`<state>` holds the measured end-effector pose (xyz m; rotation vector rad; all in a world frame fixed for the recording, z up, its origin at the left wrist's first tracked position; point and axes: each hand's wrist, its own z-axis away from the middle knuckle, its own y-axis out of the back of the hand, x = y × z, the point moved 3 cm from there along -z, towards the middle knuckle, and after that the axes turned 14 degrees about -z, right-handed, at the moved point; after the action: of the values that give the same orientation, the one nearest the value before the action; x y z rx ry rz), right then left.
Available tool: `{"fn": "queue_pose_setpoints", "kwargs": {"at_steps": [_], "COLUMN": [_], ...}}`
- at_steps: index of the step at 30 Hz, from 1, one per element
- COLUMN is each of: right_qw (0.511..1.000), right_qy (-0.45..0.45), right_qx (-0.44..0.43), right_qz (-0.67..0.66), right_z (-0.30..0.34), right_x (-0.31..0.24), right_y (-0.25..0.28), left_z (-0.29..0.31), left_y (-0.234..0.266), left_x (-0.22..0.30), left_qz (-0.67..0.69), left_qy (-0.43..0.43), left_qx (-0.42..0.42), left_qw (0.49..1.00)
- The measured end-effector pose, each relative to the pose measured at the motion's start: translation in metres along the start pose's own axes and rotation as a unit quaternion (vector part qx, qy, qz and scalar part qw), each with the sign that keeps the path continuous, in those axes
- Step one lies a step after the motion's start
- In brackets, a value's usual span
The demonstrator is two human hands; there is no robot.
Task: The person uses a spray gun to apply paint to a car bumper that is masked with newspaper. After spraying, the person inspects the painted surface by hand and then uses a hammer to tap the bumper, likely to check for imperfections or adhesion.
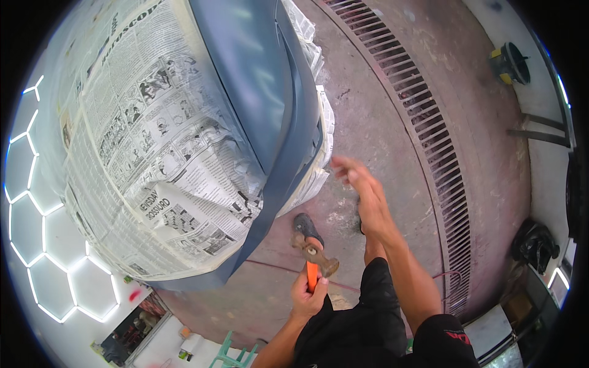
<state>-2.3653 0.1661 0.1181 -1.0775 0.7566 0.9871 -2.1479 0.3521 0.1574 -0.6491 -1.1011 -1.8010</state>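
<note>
My left hand [307,302] is closed around the orange handle of a hammer [328,265], held low in front of my legs. Its rusty brown metal head points up, away from my fist. My right hand [362,190] reaches forward with its fingers apart and slightly blurred. Nothing shows in it. It is nearest to the right edge of a grey-blue car body panel [254,67]; a small gap seems to lie between them. Newspaper sheets [165,129] are taped over the car beside the panel, and more paper sticks out along its right edge.
A long floor grate [423,129] curves along the right. Beyond it are a black bucket [514,63] and a black plastic bag [535,245] near the wall. A green plastic stool [232,352] stands at the lower left. A thin red hose [454,274] lies by the grate.
</note>
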Motion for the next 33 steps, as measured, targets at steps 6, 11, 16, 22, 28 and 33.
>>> {"fn": "queue_pose_setpoints", "kwargs": {"at_steps": [6, 11, 16, 22, 28, 33], "right_qw": [0.991, 0.986, 0.986, 0.986, 0.979, 0.984], "right_qy": [-0.021, -0.029, -0.031, -0.038, -0.024, -0.020], "right_qx": [0.041, 0.077, 0.112, 0.124, 0.120, 0.136], "right_qz": [-0.125, -0.146, -0.121, -0.103, -0.161, -0.114], "right_z": [-0.088, -0.108, -0.102, -0.080, -0.103, -0.090], "right_x": [-0.012, -0.027, -0.033, -0.024, -0.027, -0.026], "right_y": [-0.060, -0.087, -0.100, -0.109, -0.100, -0.102], "left_z": [0.067, 0.096, 0.104, 0.106, 0.108, 0.107], "left_y": [0.032, 0.033, 0.034, 0.042, 0.048, 0.051], "left_x": [-0.041, -0.052, -0.058, -0.074, -0.077, -0.078], "left_qz": [-0.099, -0.091, -0.076, -0.071, -0.069, -0.078], "left_qy": [0.075, 0.117, 0.125, 0.146, 0.144, 0.145], "left_qx": [-0.058, -0.074, -0.059, -0.077, -0.072, -0.076], "left_qw": [0.991, 0.986, 0.988, 0.984, 0.984, 0.983]}}
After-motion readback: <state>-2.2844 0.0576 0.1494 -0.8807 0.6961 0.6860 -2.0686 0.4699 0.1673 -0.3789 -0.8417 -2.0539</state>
